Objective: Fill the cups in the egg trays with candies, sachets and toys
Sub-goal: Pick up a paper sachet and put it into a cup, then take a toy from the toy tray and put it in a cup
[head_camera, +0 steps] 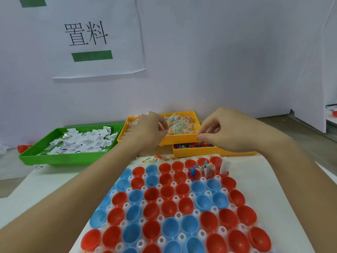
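Picking step: left hand point(151, 129) pinches a candy packet in the candy bin point(179, 137) at frame centre, right hand point(218, 132) fingers curled, contents unclear; next, drop into tray cups point(166, 209) below.

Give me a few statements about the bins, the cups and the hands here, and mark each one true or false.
1. The green bin holds white sachets. True.
2. Every cup in the egg tray is filled. False: most are empty; only a few at the far right corner hold items, such as a blue toy.
3. The left hand is over the bin of candy packets. True.
4. All cups are red. False: red cups and blue cups are mixed.
5. The right hand rests flat on the tray. False: it is raised above the yellow toy bin, fingertips pinched.
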